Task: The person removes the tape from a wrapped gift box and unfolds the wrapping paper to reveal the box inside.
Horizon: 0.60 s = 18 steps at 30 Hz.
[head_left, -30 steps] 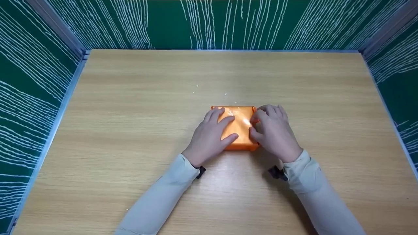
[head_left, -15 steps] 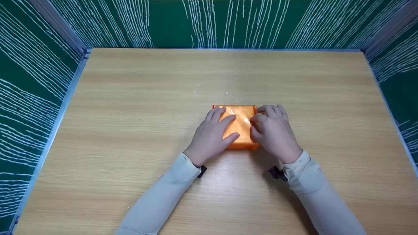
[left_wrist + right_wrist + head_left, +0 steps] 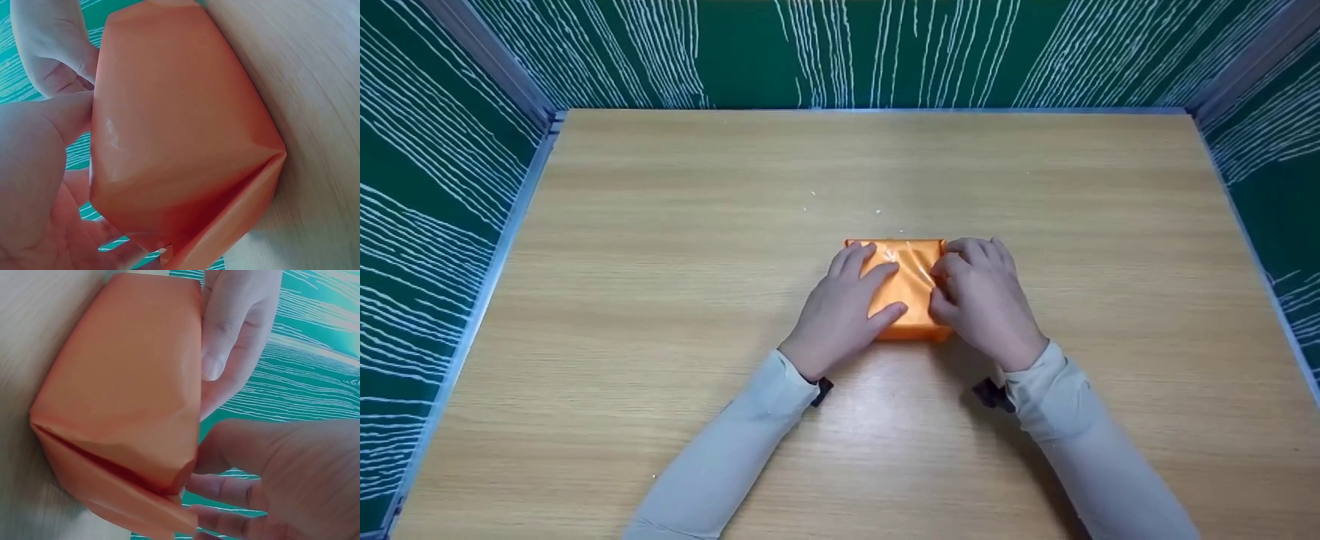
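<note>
A box-shaped package in shiny orange wrapping paper lies in front of the person. The left hand rests on its top left part with fingers spread, thumb toward the near edge. At the right edge, the right hand has its fingers curled and pinches the paper there. Creases run across the top toward those fingers. In the right wrist view, a folded end flap sticks out from the package's side, its tip by the right fingertips. A similar folded flap shows at the left end in the left wrist view.
The package lies on a wood-grain table with a few tiny white scraps beyond it. Green panels with white streaks stand at the back and both sides. Dark wrist mounts sit under the pale sleeves.
The creases in the package's top have grown sharper near the right hand, which has shifted very slightly to the left. The left hand stays in place on the paper.
</note>
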### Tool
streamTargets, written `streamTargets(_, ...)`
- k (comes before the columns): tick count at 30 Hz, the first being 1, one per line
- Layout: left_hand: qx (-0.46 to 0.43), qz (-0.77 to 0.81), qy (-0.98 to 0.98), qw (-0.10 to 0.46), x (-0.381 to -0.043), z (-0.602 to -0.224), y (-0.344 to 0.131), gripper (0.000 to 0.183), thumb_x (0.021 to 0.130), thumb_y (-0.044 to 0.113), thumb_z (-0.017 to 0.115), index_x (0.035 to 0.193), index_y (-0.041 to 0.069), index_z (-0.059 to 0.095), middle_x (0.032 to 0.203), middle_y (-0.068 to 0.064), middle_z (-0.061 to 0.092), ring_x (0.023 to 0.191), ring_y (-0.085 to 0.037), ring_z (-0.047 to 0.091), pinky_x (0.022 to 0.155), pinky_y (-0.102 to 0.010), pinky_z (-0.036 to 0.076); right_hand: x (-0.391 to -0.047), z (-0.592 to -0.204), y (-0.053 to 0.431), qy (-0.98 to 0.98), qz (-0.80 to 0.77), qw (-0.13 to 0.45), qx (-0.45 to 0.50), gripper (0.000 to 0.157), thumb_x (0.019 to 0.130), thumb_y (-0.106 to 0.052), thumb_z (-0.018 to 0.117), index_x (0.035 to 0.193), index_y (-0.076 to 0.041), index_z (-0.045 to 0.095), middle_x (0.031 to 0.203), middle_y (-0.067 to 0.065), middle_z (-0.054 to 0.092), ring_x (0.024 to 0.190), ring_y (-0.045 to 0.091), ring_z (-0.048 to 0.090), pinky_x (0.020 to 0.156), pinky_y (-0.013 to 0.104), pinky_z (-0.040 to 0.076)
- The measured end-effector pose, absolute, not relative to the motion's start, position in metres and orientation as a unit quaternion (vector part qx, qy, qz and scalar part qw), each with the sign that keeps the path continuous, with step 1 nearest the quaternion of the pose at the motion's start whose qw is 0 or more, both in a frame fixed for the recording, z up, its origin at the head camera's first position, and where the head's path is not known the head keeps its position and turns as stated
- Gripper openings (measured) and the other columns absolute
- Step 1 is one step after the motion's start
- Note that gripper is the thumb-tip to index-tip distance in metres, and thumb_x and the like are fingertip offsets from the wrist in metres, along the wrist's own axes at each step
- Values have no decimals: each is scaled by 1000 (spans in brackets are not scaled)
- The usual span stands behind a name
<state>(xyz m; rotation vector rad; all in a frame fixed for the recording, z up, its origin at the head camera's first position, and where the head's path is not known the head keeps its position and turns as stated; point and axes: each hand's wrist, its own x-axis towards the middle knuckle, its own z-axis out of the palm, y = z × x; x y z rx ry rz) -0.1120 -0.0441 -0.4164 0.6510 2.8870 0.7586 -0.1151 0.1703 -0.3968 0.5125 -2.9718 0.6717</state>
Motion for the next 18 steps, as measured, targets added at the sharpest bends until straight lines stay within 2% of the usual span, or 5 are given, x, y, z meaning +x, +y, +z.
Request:
streamTargets(6, 215, 247, 944, 34, -112, -415, -45, 57, 101, 50, 61, 150, 20, 56, 162, -13, 39, 155, -32, 26, 118, -47, 38, -117, -397, 170, -961, 224, 27, 159, 19, 84, -7, 75, 99, -1, 65, 126, 23, 59, 125, 46, 46, 120, 63, 19)
streamTargets(13, 217, 242, 945, 39, -111, -413, -44, 58, 102, 51, 59, 151, 19, 55, 162, -14, 38, 155, -33, 26, 118, -48, 37, -116, -393, 169, -965, 215, 20, 148, 34, 87, -10, 76, 116, 5, 70, 128, 24, 58, 129, 47, 44, 121, 66, 15)
streamTargets(18, 214, 239, 946, 45, -111, -413, -45, 59, 102, 51, 59, 151, 19, 54, 163, -14, 37, 156, -33, 24, 118, -48, 38, -114, -394, 167, -965, 209, 29, 157, 27, 87, -11, 77, 110, 4, 75, 125, 22, 61, 126, 45, 46, 120, 67, 15)
